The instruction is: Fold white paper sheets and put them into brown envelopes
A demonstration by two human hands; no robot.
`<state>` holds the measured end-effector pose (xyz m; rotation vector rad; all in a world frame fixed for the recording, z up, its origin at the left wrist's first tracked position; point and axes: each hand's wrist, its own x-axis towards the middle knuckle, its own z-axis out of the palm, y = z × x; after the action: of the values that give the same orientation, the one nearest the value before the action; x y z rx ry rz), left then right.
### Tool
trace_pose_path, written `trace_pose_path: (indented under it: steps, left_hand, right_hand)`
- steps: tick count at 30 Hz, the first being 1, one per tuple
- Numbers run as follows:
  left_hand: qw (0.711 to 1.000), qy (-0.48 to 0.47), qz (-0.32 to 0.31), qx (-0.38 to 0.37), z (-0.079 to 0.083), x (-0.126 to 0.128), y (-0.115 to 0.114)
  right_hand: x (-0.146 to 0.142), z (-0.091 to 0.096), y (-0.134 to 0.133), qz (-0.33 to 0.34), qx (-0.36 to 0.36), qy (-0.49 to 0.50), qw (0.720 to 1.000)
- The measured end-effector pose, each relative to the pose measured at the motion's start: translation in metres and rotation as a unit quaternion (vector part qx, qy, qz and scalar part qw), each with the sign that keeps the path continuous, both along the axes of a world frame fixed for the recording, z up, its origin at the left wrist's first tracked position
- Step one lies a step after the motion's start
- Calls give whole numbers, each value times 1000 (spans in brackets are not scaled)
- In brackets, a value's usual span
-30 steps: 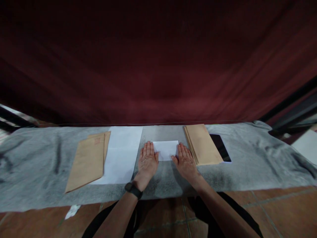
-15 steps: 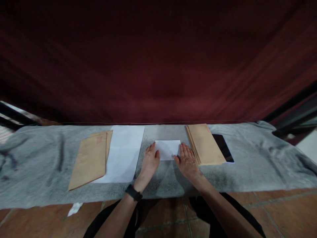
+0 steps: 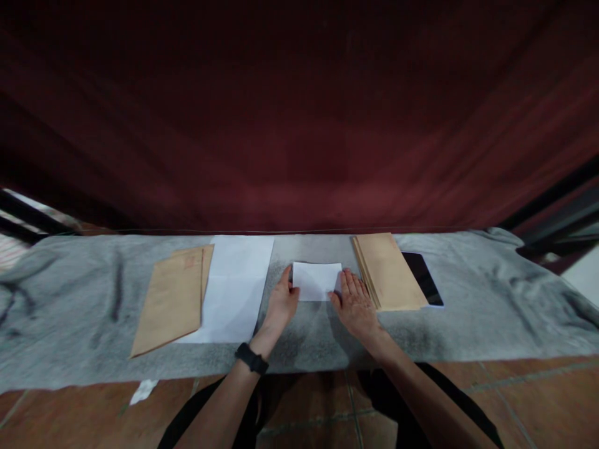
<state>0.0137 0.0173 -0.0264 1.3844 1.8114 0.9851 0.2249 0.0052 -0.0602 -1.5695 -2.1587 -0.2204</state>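
A small folded white paper (image 3: 317, 280) lies on the grey cloth (image 3: 468, 312) that covers the bench. My left hand (image 3: 282, 302) is turned on its side against the paper's left edge, fingers curled at that edge and pinching it. My right hand (image 3: 356, 302) lies flat on the cloth by the paper's right edge, fingers stretched out and touching it. A black band sits on my left wrist (image 3: 251, 358).
A stack of white sheets (image 3: 231, 290) and brown envelopes (image 3: 173, 299) lie to the left. Another stack of brown envelopes (image 3: 388, 271) lies to the right, next to a dark phone (image 3: 422, 277). A dark red curtain (image 3: 299, 125) hangs behind. A paper scrap (image 3: 143, 391) lies on the tiled floor.
My left hand has turned from lying flat to standing on its side, with its fingers closing on the paper's left edge. The right hand has stayed flat.
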Motion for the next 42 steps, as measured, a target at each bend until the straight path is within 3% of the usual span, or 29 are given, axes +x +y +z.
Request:
trace_pose_path:
  steps: [8,14,18,22,25,29,34,37,42]
  left_hand:
    - [967,-241,14,-79,4,1,0]
    - [957,-288,7,-41,14,5,-2]
    - [969,-246,25,4,16,4,2]
    - [983,-170,1,74,23,3,2]
    - [976,-175,-52,121,33,6,-1]
    - [966,-236,-86,68,39,10,-3]
    - [967,-243,-50,61,35,11,-5]
    - [978,-204,-16,39,28,10,-4]
    - [985,-173,-3,-7,15,9,-2]
  right_hand:
    - [-10,30,-7,158,-79,3,984]
    - [-10,42,-2,141,-84,-2,986]
    - [-2,58,6,132,-99,101,981]
    - [5,72,10,163,-145,256,942]
    - [10,75,12,164,-180,336,910]
    - [15,76,17,152,-222,411,871]
    - [17,68,28,116,-210,509,827]
    - [18,56,35,77,-188,502,841]
    - [16,36,37,25,-148,380,913]
